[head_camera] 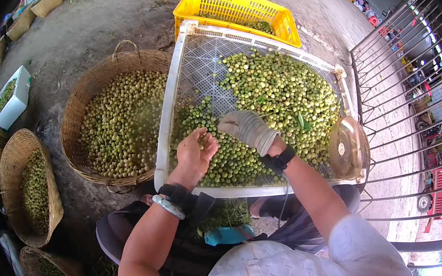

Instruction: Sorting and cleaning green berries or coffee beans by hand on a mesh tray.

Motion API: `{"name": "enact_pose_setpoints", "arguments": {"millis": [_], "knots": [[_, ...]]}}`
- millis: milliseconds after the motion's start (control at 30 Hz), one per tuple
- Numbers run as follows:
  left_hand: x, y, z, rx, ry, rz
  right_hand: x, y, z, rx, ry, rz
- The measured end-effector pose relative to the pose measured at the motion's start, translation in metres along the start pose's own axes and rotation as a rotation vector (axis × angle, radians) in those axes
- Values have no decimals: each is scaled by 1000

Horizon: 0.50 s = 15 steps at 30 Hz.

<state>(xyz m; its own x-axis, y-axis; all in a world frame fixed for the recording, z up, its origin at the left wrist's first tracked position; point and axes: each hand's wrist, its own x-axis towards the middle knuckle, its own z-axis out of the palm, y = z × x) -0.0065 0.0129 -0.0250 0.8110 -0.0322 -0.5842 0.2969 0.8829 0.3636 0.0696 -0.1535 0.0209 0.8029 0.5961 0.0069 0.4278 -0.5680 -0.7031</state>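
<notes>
A white plastic mesh tray [270, 189] lies before me, heaped with small round green fruits [284, 85] and a few leaves. My bare left hand [196, 151] is over its left part, palm turned up and fingers curled, with what looks like a few fruits at the fingers. Close to its right, my right hand [246, 129], in a striped knit glove, rests low over the fruits; its fingers are bent, and whether they hold anything is hidden. A small round plastic fan [347, 148] stands at the tray's right front corner.
Left of the tray is a large wicker basket [69, 118] of paler fruits, with smaller baskets [49, 190] beyond. A yellow plastic crate [236, 3] stands behind the tray. A foam box [16, 100] sits far left; metal bars [401, 140] rise at the right.
</notes>
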Motion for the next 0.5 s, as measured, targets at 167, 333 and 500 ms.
{"name": "enact_pose_setpoints", "arguments": {"millis": [167, 333, 500], "knots": [[2, 0, -6, 105, 3, 37, -31, 11, 10, -176, -129, 36], [3, -1, 0, 122, 19, 57, -20, 21, 18, 86, -52, 93], [0, -2, 2, 188, 7, 84, 11, 29, 20, -358, 68, -23]]}}
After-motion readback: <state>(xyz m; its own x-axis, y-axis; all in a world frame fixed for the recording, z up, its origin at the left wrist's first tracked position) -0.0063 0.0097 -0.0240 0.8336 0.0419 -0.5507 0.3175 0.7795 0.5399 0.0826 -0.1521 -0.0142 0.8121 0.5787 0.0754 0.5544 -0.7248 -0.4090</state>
